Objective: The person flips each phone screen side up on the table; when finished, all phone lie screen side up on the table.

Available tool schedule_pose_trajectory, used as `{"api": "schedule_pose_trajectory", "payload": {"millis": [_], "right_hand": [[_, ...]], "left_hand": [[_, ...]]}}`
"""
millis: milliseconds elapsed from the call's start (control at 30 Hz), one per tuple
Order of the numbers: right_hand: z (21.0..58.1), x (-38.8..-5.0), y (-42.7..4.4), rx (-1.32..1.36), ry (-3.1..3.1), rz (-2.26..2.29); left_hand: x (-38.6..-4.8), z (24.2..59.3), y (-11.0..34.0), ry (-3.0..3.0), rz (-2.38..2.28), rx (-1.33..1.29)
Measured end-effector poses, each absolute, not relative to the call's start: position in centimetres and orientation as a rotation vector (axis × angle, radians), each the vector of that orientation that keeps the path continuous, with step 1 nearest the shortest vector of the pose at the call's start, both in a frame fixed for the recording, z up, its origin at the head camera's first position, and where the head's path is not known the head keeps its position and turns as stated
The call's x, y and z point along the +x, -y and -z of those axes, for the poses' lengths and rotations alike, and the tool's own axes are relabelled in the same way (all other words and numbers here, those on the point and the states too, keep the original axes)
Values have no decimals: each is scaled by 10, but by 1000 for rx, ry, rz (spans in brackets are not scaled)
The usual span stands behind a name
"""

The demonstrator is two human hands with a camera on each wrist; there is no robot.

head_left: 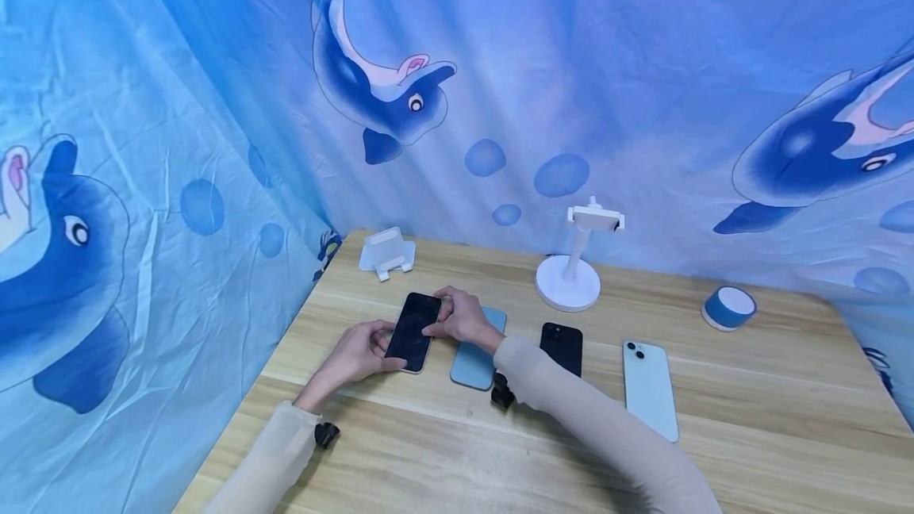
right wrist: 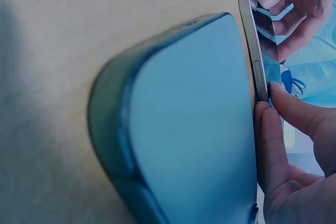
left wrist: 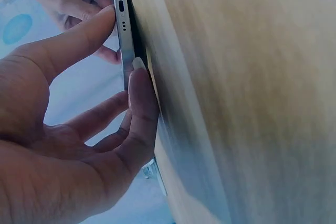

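A smartphone (head_left: 414, 331) with a dark screen facing up is between both hands at the table's left part. My left hand (head_left: 360, 351) pinches its near left end, thumb on the screen side and a finger under the edge; the left wrist view shows the port in its metal end (left wrist: 122, 30). My right hand (head_left: 460, 316) pinches the long right side, thumb on the screen; the right wrist view shows a side button on that silver edge (right wrist: 255, 56). A blue phone (head_left: 471, 363) lies beneath the right hand and wrist, its far part partly hidden.
To the right lie a black phone (head_left: 562, 347), partly covered by my right sleeve, and a pale mint phone (head_left: 650, 391), camera side up. Behind stand a small white stand (head_left: 386, 251), a white phone holder on a round base (head_left: 569, 284), and a blue-and-white cylinder (head_left: 730, 308).
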State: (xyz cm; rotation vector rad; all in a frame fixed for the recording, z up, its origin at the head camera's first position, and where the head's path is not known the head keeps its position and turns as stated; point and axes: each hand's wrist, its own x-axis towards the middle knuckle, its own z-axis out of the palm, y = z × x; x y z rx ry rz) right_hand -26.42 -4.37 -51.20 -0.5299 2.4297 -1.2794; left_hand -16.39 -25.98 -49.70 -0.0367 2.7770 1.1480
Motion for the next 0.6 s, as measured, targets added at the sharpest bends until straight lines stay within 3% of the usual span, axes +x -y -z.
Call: {"api": "schedule_pose_trajectory", "payload": {"millis": [600], "right_hand": [[513,-264,38,-538,-2382,1323]], "left_hand": [[-167,500,257,-2818,-1077,-77]]}}
